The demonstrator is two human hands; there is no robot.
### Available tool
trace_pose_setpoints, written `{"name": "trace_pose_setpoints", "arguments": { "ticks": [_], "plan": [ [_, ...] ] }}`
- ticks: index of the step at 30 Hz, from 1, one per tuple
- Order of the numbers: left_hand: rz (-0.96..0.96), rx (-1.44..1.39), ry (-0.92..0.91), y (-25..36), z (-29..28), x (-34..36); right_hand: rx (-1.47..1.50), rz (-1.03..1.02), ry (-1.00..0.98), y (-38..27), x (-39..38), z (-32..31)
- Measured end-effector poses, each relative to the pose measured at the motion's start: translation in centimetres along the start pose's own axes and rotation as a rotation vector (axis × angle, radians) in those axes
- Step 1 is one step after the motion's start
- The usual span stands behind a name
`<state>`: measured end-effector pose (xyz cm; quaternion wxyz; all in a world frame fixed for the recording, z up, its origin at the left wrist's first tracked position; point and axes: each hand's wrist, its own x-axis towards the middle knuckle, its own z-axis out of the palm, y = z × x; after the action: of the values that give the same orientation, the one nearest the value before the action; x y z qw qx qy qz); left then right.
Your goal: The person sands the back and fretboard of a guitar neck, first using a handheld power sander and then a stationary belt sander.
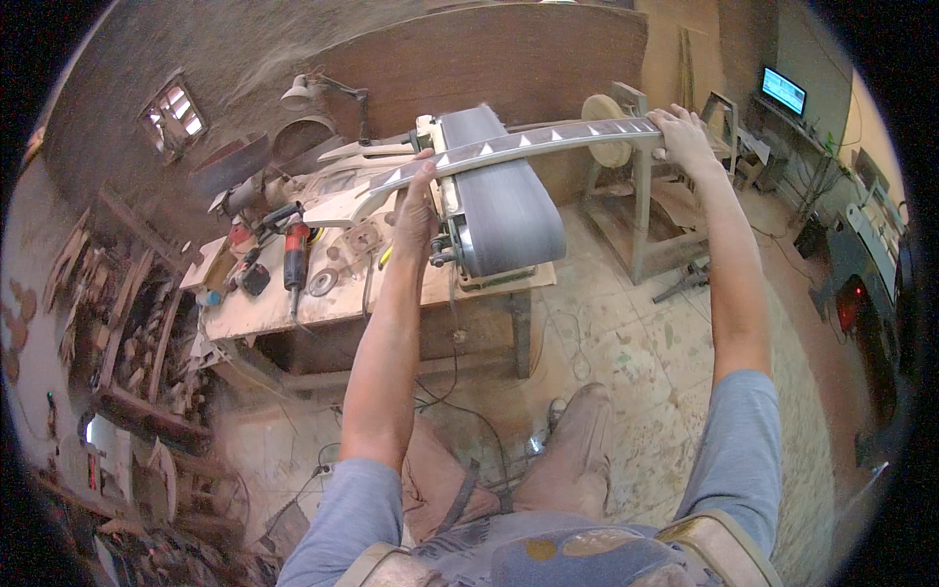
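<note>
A guitar neck (548, 144) with white triangular inlays along its dark fingerboard lies crosswise over the grey belt of a belt sander (514, 225). My left hand (419, 201) closes around the neck just left of the belt, thumb uppermost. At the neck's far right end, my right hand (682, 137) grips with its fingers over the top. The fingerboard side faces up toward me. Where the underside meets the belt is hidden, so I cannot tell how firmly they touch.
The sander stands on a dusty workbench (235, 320). On its left part lie a red and black angle grinder (295, 252), a round disc (322, 283) and wood pieces. A desk lamp (298, 93) rises behind. To the right stands a wooden frame (641, 186) with a round wheel. Cables trail across the floor.
</note>
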<state>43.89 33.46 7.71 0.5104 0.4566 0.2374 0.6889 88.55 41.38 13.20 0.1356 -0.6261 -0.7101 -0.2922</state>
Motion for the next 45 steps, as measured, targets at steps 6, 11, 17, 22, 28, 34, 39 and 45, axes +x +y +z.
{"name": "trace_pose_setpoints", "arguments": {
  "ticks": [6,11,17,22,28,34,39,45],
  "plan": [
    [0.01,0.045,0.025,0.0,0.4,-0.2,-0.024,-0.011,-0.02,0.3,0.5,0.2],
    [0.016,0.274,0.054,0.9,-3.3,0.3,0.054,-0.068,0.001,-3.3,0.3,-1.4],
    [0.001,0.184,0.062,2.6,-6.7,0.1,0.035,-0.127,0.038,-5.9,1.5,-1.0],
    [0.025,0.137,0.074,3.9,-8.6,-0.1,0.119,-0.12,0.102,-8.4,1.5,-1.2],
    [0.031,0.132,0.107,5.7,-10.6,-0.8,0.113,-0.148,0.079,-11.1,2.0,-2.1],
    [0.055,0.046,0.069,6.7,-12.1,-0.6,0.104,-0.156,0.137,-12.8,2.1,-2.1],
    [0.052,0.06,0.08,7.6,-12.3,-1.2,0.095,-0.176,0.141,-13.6,2.1,-2.0],
    [0.049,0.154,0.09,7.7,-13.9,-0.9,0.071,-0.167,0.129,-14.3,2.1,-2.0]
  ]
}}
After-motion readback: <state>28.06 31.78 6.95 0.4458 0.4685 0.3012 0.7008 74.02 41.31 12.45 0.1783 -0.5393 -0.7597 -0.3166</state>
